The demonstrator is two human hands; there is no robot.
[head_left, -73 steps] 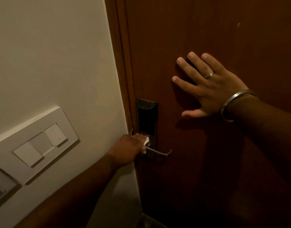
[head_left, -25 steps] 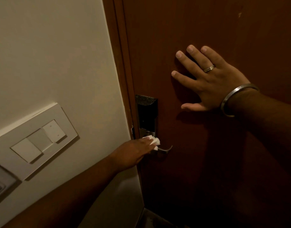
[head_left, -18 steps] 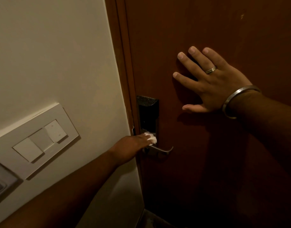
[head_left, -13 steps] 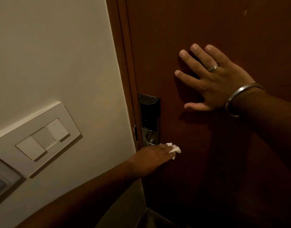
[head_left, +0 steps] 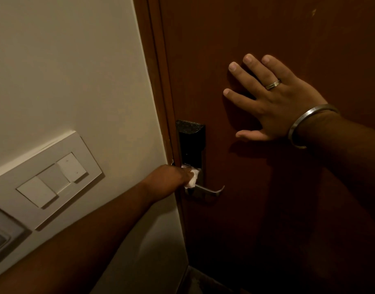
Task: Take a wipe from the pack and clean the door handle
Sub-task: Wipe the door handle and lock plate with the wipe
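Note:
A metal lever door handle [head_left: 210, 189] sticks out to the right below a black lock plate [head_left: 190, 143] on the dark brown door [head_left: 267, 209]. My left hand [head_left: 171, 176] grips a crumpled white wipe [head_left: 191, 180] and presses it against the root of the handle, at the plate's lower end. The free end of the lever shows beyond the wipe. My right hand [head_left: 273, 98] lies flat on the door above and to the right of the lock, fingers spread, with a ring and a metal bangle. The pack of wipes is out of sight.
A cream wall [head_left: 65, 71] fills the left side, with a white switch panel [head_left: 48, 179] and a second grey panel [head_left: 1, 236] at the left edge. The brown door frame [head_left: 156, 71] runs between wall and door. The floor below is dark.
My left hand with the wipe slid out along the lever to its tip half a second ago and is now back at the handle's root. My right hand stayed on the door.

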